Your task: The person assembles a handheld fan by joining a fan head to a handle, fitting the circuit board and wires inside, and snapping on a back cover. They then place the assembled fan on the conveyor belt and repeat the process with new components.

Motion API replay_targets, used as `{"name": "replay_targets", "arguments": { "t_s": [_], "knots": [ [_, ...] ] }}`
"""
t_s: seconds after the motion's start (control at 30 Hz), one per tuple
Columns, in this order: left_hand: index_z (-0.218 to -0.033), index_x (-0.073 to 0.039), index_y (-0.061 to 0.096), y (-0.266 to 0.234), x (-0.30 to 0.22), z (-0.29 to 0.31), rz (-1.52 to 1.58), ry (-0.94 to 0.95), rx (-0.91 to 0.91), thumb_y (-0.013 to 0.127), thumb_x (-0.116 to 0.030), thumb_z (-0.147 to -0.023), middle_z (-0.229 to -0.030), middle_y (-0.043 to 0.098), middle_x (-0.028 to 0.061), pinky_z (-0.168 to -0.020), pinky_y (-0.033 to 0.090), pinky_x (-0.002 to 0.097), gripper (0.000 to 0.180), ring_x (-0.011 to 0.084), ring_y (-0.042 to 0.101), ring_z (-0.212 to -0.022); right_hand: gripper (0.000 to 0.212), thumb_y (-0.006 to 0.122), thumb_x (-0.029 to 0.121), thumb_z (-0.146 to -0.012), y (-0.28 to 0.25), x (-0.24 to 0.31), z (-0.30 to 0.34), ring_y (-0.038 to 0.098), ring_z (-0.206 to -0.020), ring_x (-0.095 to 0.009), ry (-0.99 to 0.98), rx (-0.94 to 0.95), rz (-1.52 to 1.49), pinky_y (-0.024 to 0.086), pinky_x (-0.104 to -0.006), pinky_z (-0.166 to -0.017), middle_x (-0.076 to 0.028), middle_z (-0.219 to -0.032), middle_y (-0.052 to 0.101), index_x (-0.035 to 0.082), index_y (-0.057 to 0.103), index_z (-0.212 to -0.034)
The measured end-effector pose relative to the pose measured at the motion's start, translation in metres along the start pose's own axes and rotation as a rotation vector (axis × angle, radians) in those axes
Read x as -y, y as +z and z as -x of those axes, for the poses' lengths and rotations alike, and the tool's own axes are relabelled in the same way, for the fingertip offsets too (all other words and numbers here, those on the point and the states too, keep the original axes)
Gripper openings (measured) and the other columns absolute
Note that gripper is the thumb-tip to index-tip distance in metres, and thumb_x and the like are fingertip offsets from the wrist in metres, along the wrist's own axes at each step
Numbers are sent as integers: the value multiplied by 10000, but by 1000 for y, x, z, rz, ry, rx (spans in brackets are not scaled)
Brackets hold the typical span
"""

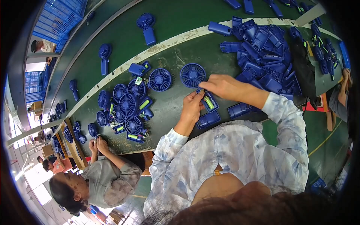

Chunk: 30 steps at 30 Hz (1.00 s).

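Observation:
Both my hands are closed on a blue handheld fan (193,75), whose round grille points away from me. My left hand (191,108) grips the side of its opened handle, where a yellow-green battery (209,102) shows. At the neck between grille and handle, the fingers of my right hand (221,86) are pinched together; any small part under the fingertips is hidden. Just below the handle lies a blue handle cover (207,119) on the bench, near my left wrist. Another blue cover (240,110) rests under my right forearm.
A large heap of blue handle covers (262,56) fills the bench's right side. Several opened fans (127,105) cluster at left, beside a co-worker's hands (98,145). Beyond the worn pale bench edge (165,42), finished-looking fans (146,28) lie on a green belt (123,28). A dark cloth (303,67) hangs at right.

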<state>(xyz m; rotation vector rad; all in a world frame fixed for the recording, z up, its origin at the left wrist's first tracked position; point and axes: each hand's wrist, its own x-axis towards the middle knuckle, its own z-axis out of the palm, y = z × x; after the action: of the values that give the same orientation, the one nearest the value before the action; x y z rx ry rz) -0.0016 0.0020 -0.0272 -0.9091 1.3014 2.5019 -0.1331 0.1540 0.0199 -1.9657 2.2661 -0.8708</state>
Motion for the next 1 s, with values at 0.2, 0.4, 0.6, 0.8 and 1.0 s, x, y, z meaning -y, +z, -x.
{"name": "replay_targets", "arguments": {
  "t_s": [0.2, 0.4, 0.6, 0.8, 1.0],
  "knots": [
    [-1092, 64, 561, 6, -14, 4, 133, -25, 94, 553, -186, -959, -1051, 654, 191, -798, 575, 435, 283, 313, 669, -955, 442, 674, 124, -673, -91, 7, 24, 534, -919, -221, 180, 287, 535, 472, -298, -714, -43, -943, 550, 57, 616, -1106],
    [-1092, 61, 559, 8, -16, 4, 204, -38, 136, 554, -193, -962, -1057, 653, 205, -819, 571, 440, 286, 324, 669, -957, 378, 576, 120, -760, -75, 2, 25, 525, -906, -188, -14, 481, 599, 447, -281, -690, -16, -836, 562, 60, 633, -1129],
    [-1063, 58, 541, 8, -10, 4, 184, -12, 57, 506, -216, -989, -1024, 656, 204, -775, 586, 422, 286, 320, 678, -918, 318, 574, 106, -756, -71, -12, 19, 548, -855, -188, -17, 458, 544, 462, -284, -644, -31, -826, 573, 53, 643, -1062],
    [-1052, 58, 532, 9, -7, 4, 139, 7, 21, 470, -235, -1005, -1007, 655, 206, -746, 590, 403, 303, 314, 685, -886, 262, 594, 45, -727, -82, -28, 12, 634, -730, -263, 92, 331, 401, 519, -360, -617, -105, -805, 585, 35, 623, -987],
    [-1055, 56, 523, 15, -8, 6, 134, 43, -7, 451, -235, -1011, -1001, 656, 205, -741, 589, 393, 303, 312, 685, -887, 450, 597, 8, -752, -85, -29, -2, 624, -653, -258, 186, 64, 360, 508, -353, -564, -100, -860, 551, 112, 616, -1189]
  ]
}}
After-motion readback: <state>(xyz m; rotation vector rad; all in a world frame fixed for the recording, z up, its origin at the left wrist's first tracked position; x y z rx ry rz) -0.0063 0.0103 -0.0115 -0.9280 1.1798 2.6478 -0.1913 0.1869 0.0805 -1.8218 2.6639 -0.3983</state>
